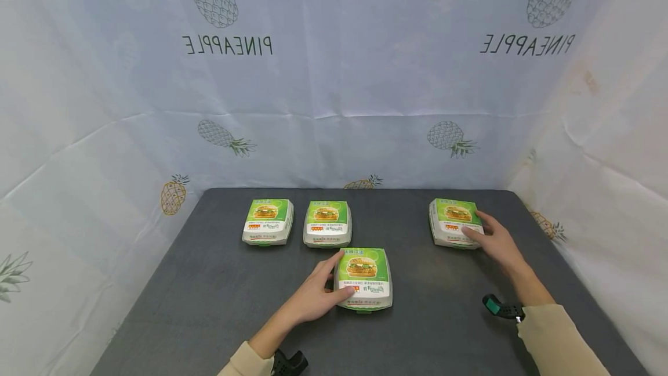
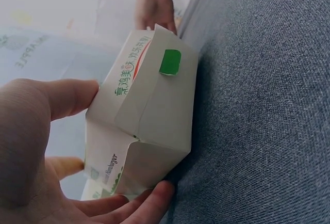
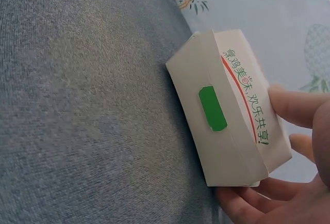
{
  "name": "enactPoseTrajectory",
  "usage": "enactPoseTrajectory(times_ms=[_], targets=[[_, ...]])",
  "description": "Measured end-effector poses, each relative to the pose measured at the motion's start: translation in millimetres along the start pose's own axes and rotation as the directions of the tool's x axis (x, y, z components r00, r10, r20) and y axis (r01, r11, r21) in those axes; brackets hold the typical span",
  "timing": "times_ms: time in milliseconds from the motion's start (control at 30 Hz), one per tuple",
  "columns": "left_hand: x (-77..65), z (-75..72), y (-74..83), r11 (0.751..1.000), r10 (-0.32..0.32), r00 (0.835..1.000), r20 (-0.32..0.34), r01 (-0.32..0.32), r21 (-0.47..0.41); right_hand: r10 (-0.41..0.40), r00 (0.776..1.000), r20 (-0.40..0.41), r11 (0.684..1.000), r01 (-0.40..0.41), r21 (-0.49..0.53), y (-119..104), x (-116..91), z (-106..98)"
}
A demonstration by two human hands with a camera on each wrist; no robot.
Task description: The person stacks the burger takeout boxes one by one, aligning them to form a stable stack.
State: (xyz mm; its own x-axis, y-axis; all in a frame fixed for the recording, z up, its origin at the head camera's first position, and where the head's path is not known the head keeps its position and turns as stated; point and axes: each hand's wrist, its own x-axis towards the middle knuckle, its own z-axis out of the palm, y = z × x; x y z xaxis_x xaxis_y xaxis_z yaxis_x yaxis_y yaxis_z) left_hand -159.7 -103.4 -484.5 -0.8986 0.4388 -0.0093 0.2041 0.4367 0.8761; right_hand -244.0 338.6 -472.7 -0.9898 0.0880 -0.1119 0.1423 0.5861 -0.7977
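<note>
Nearest the front, a green and white burger box point(image 1: 363, 280) sits on the table, its lid closed. My left hand point(image 1: 316, 293) grips this box from its left, thumb at the front edge and fingers along the side. In the left wrist view the same box point(image 2: 160, 97) shows a green tab on its front. Farther back on the right, my right hand point(image 1: 499, 242) holds a matching burger box point(image 1: 455, 223) by its right side. The right wrist view shows the thumb on that box point(image 3: 227, 126) and fingers low against its side.
Two more burger boxes stand at the back, one at the left point(image 1: 268, 222) and another burger box point(image 1: 327, 224) beside it. They rest on a dark grey table point(image 1: 219, 306). A white pineapple-print cloth point(image 1: 365, 74) hangs behind and along both sides.
</note>
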Motion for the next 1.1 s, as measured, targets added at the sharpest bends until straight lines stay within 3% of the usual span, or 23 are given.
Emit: enactPoseTrajectory(times_ms=[367, 1100], targets=[[-1.1, -0.1, 3.4, 1.0, -0.011, 1.0, 0.001, 0.011, 0.006, -0.021, 1.0, -0.024, 1.0, 0.021, 0.013, 0.6, -7.2, 1.7], [-1.4, -0.5, 2.0, 1.0, -0.011, 1.0, 0.006, 0.011, -0.005, -0.148, 0.989, 0.029, 0.989, 0.148, 0.013, -43.2, -45.1, 1.7]])
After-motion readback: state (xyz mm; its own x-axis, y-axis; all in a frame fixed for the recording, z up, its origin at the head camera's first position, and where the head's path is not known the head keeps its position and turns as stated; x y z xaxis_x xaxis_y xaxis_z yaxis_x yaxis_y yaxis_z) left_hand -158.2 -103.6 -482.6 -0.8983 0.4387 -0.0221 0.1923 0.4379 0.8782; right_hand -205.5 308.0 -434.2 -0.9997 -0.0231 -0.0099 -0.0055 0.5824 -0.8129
